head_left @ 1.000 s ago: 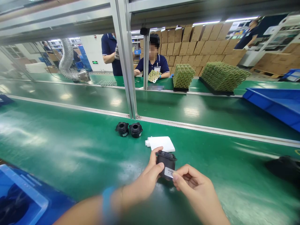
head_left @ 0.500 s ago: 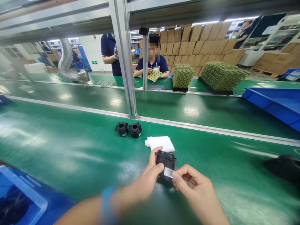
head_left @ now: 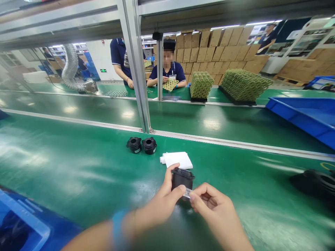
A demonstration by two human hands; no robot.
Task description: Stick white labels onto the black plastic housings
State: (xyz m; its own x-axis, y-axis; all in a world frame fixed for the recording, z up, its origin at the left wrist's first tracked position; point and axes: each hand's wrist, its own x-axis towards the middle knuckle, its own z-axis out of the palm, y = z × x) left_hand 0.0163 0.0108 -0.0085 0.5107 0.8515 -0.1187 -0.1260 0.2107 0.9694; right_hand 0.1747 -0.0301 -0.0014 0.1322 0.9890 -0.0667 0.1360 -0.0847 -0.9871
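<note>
My left hand (head_left: 167, 191) is wrapped round a black flanged plastic housing (head_left: 182, 178), holding it over the green bench. Its thumb presses on the left end of a small white printed label (head_left: 187, 192). My right hand (head_left: 209, 202) pinches the label's right end between thumb and forefinger. How much of the label touches the housing's side I cannot tell. Just behind lies a white roll of label backing paper (head_left: 179, 160). Two more black housings (head_left: 134, 144), (head_left: 149, 145) stand side by side farther back, each with a white label on its side.
Blue bins stand at the lower left (head_left: 39, 223) and far right (head_left: 303, 115). Another black part (head_left: 314, 183) lies at the right. A metal post (head_left: 137, 69) rises behind the bench. Beyond it, co-workers (head_left: 169, 71) stand or sit near stacks of yellow-green perforated plates (head_left: 243, 85).
My left thumb has shifted onto the label's left end. The label now tilts and less of its print shows. The right hand keeps its pinch.
</note>
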